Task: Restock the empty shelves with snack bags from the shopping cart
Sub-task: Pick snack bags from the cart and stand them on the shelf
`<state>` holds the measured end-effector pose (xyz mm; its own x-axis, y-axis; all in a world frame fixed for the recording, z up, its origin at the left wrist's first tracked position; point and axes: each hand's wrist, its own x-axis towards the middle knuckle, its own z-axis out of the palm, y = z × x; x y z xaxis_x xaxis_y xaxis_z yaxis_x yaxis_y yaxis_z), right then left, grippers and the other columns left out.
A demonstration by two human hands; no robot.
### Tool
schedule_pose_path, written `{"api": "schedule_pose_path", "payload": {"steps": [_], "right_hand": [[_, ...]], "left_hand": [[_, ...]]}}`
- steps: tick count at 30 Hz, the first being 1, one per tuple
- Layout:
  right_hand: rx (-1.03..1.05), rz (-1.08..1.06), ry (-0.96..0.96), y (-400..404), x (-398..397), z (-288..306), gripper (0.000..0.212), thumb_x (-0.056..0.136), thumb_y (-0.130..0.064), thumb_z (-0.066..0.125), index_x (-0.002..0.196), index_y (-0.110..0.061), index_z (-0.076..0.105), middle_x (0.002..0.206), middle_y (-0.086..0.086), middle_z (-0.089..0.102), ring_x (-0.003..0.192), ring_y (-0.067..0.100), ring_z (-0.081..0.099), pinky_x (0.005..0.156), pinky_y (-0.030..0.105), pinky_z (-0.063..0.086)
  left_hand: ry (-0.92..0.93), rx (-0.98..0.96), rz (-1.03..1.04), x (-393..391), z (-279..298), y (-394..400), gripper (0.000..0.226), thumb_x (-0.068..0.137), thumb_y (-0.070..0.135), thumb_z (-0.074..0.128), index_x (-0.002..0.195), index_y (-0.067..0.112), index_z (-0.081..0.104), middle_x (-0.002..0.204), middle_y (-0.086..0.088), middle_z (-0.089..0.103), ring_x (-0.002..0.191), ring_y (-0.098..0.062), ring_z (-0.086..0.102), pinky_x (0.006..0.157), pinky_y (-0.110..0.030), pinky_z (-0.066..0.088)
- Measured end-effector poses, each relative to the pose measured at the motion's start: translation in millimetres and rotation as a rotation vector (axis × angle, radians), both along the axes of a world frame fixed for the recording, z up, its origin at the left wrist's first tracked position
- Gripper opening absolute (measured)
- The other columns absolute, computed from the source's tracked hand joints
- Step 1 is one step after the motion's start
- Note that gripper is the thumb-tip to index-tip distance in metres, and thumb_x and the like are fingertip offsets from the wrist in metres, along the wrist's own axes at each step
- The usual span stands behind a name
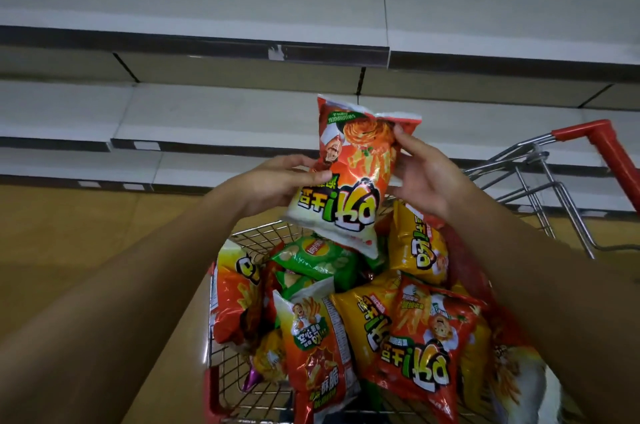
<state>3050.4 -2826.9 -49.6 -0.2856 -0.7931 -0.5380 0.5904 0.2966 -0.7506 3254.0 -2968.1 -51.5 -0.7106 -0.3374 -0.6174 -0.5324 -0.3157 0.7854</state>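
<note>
I hold a red and orange snack bag [356, 167] upside down above the shopping cart [256, 236]. My left hand [277, 182] grips its left edge and my right hand [422, 177] grips its right edge. Below, the wire cart is full of several snack bags: a green bag [318, 259], yellow bags [417, 247] and red bags [426, 351]. Bare white shelves [207, 115] run across the view behind the held bag.
The cart's red handle [602, 146] and folded wire seat [530, 177] stick up at the right. A higher shelf [194, 7] spans the top. Tan floor [86, 233] lies to the left of the cart.
</note>
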Motion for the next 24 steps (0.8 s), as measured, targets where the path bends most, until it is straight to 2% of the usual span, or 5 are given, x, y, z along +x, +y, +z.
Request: {"api": "schedule_pose_path", "payload": {"steps": [4, 9, 13, 20, 24], "right_hand": [[0.014, 0.110, 0.360, -0.1, -25.1, 24.2, 0.071, 0.069, -0.045, 0.079, 0.132, -0.026, 0.053, 0.133, -0.003, 0.058, 0.129, 0.016, 0.047, 0.112, 0.042, 0.028], [0.100, 0.628, 0.421, -10.4, -5.7, 50.2, 0.058, 0.072, -0.020, 0.078, 0.127, -0.015, 0.060, 0.121, 0.004, 0.069, 0.113, 0.021, 0.065, 0.099, 0.037, 0.049], [0.056, 0.224, 0.293, -5.4, -13.6, 38.9, 0.071, 0.063, -0.025, 0.085, 0.128, -0.012, 0.059, 0.118, 0.007, 0.071, 0.113, 0.030, 0.065, 0.103, 0.051, 0.046], [-0.089, 0.006, -0.069, -1.3, -0.9, 35.8, 0.069, 0.072, -0.020, 0.080, 0.135, -0.012, 0.053, 0.130, 0.013, 0.064, 0.119, 0.030, 0.062, 0.103, 0.050, 0.046], [-0.052, 0.243, 0.000, 11.0, -4.8, 47.9, 0.091, 0.050, -0.037, 0.095, 0.131, -0.016, 0.058, 0.130, 0.011, 0.063, 0.121, 0.028, 0.059, 0.097, 0.046, 0.048]], "left_hand": [[-0.127, -0.383, -0.264, -1.1, 34.6, -21.5, 0.036, 0.074, 0.022, 0.079, 0.107, 0.017, 0.067, 0.106, 0.002, 0.070, 0.097, -0.017, 0.067, 0.074, -0.021, 0.052], [-0.167, -0.626, -0.505, -23.3, 79.9, -29.4, 0.053, 0.070, 0.034, 0.081, 0.120, 0.024, 0.065, 0.115, 0.002, 0.068, 0.108, -0.018, 0.063, 0.089, -0.032, 0.053], [-0.154, -1.016, 0.002, -23.4, 83.6, -27.0, 0.100, 0.065, 0.052, 0.080, 0.148, 0.031, 0.028, 0.152, -0.002, 0.035, 0.142, -0.030, 0.025, 0.113, -0.054, 0.027], [0.120, 0.010, 0.405, -15.4, 68.2, -12.9, 0.095, 0.071, 0.032, 0.080, 0.146, 0.023, 0.023, 0.133, -0.013, 0.056, 0.117, -0.032, 0.059, 0.097, -0.051, 0.048], [0.252, 0.023, 0.461, -8.4, 78.6, -21.3, 0.073, 0.076, 0.013, 0.078, 0.135, 0.025, 0.038, 0.109, -0.011, 0.071, 0.098, -0.024, 0.069, 0.079, -0.039, 0.057]]}}
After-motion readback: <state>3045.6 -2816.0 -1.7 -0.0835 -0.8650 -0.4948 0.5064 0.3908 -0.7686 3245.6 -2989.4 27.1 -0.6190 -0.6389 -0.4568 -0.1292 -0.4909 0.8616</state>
